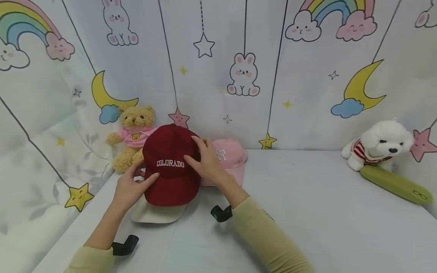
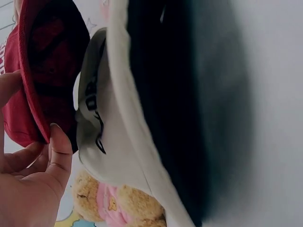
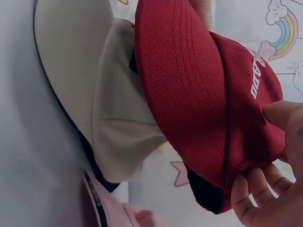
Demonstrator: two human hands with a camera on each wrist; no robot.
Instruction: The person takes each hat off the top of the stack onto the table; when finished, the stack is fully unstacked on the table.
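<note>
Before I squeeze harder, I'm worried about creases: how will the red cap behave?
The red cap is probably light, being hollow cloth. Its brim looks fairly stiff, holding a smooth curve. Its crown would likely dent, with nothing visible filling it.

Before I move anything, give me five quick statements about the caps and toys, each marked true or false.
1. The left grip and right grip both hold the red cap. True.
2. The red cap reads TEXAS. False: it reads COLORADO.
3. In the wrist views, the red cap is tucked underneath the cream cap. False: it is held above the cream cap.
4. In the head view, the pink cap is to the right of the red cap. True.
5. The green case lies in front of the bear. False: it lies in front of the dog, at the far right of the head view.
</note>
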